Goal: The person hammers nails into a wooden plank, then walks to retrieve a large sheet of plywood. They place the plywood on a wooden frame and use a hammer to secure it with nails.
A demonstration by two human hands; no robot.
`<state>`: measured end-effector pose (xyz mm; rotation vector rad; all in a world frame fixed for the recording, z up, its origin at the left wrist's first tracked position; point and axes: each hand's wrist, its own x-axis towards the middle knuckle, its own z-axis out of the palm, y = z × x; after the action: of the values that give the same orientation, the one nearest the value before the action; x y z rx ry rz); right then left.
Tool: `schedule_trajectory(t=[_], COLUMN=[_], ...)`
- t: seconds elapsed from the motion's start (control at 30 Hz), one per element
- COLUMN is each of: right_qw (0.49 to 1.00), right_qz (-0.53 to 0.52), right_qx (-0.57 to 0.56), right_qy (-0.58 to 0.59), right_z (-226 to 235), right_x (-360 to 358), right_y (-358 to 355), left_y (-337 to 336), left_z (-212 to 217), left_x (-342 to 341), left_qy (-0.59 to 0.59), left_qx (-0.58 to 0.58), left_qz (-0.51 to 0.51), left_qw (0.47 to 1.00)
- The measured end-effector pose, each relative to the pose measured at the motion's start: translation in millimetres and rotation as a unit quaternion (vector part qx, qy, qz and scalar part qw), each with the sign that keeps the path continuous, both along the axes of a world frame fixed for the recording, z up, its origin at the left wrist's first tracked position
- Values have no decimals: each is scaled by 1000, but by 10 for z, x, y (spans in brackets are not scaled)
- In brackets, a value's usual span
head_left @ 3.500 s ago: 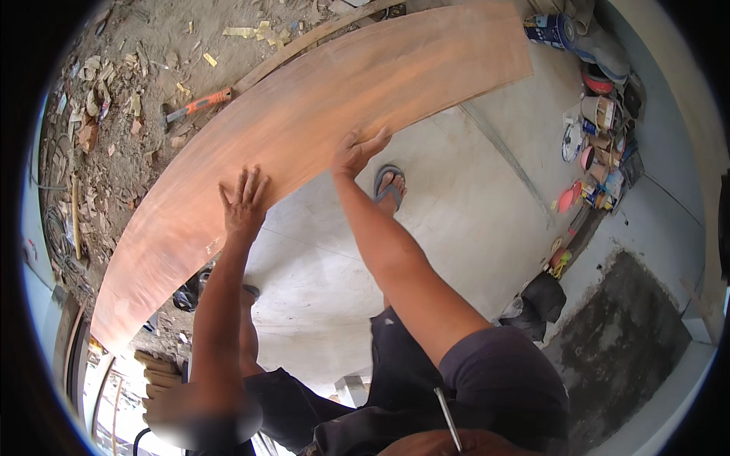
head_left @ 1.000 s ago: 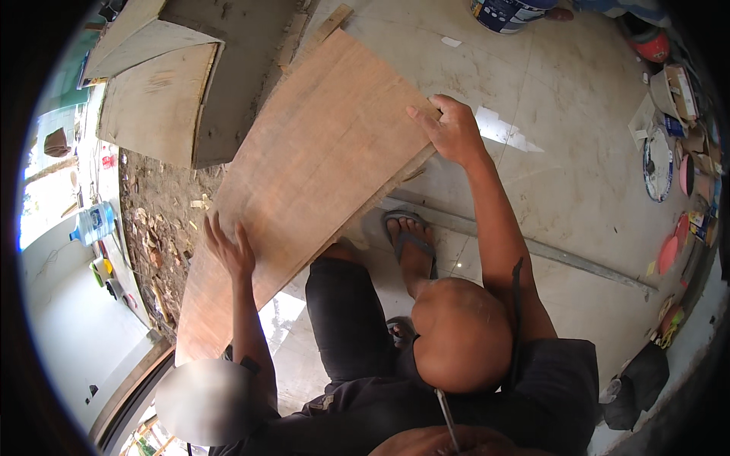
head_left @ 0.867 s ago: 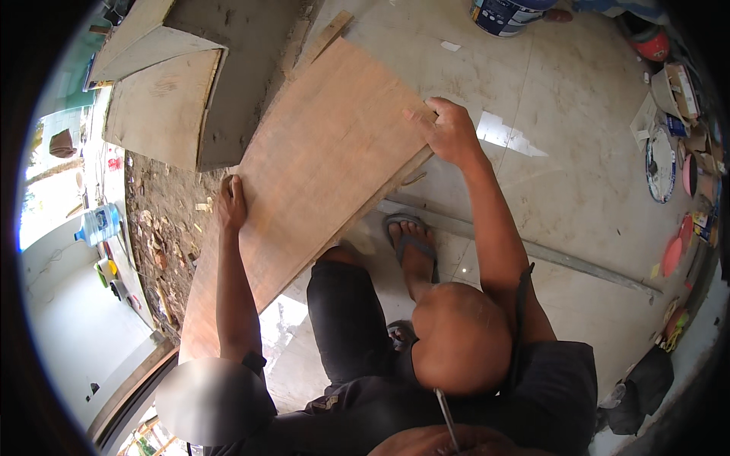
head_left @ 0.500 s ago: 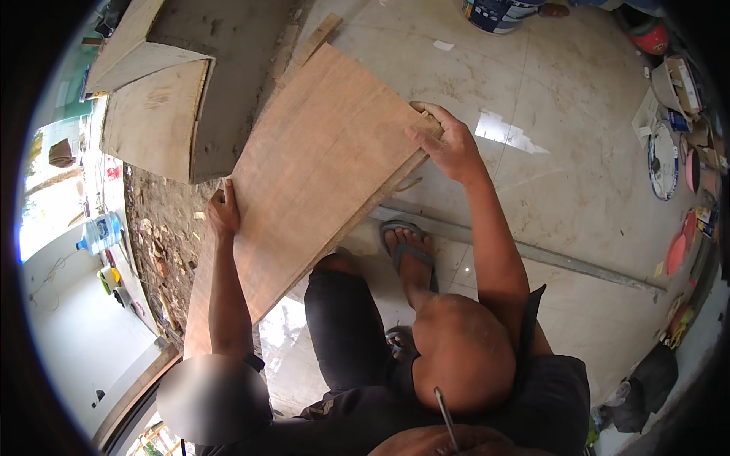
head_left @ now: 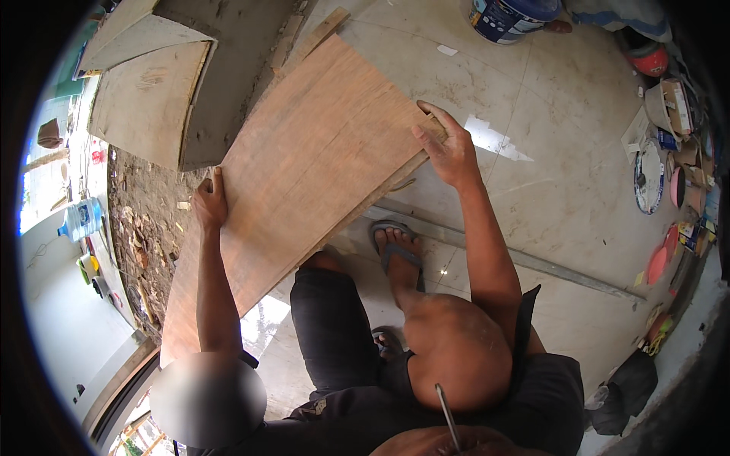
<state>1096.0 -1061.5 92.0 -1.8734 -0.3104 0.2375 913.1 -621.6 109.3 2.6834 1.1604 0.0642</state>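
A long reddish-brown plywood sheet [head_left: 304, 144] lies tilted across the space in front of me, its near part running down to the lower left. My left hand [head_left: 211, 199] is closed on its left long edge, thumb pointing up along the edge; the fingers are mostly hidden. At the far right corner, my right hand [head_left: 449, 144] grips the sheet with the thumb on top and the fingers round the edge. Along the right edge, a wooden strip or second layer [head_left: 395, 178] shows beneath the sheet.
Wooden formwork panels [head_left: 148, 106] stand at upper left, above rough debris-strewn ground [head_left: 141, 220]. A long straight bar [head_left: 532, 262] lies on the tiled floor beyond my sandalled foot [head_left: 397, 247]. A blue bucket [head_left: 506, 19] stands far off; several items, including a red helmet [head_left: 646, 53], line the right side.
The whole view has shifted slightly, so the sheet's near end and my left hand appear farther left. Both hands keep their hold on the plywood sheet.
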Motion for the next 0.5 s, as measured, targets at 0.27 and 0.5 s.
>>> schedule_trajectory(t=[0.27, 0.5], right_qw=[998, 997], right_qz=[-10, -56], right_qx=[33, 45], right_qy=[44, 13], right_z=[36, 31], right_x=[-25, -68], right_y=[31, 68], left_y=[16, 33], left_z=[-33, -64], left_x=[11, 41], left_qy=[-78, -58], left_qx=[33, 35], left_qz=[-20, -19], left_qw=[996, 998])
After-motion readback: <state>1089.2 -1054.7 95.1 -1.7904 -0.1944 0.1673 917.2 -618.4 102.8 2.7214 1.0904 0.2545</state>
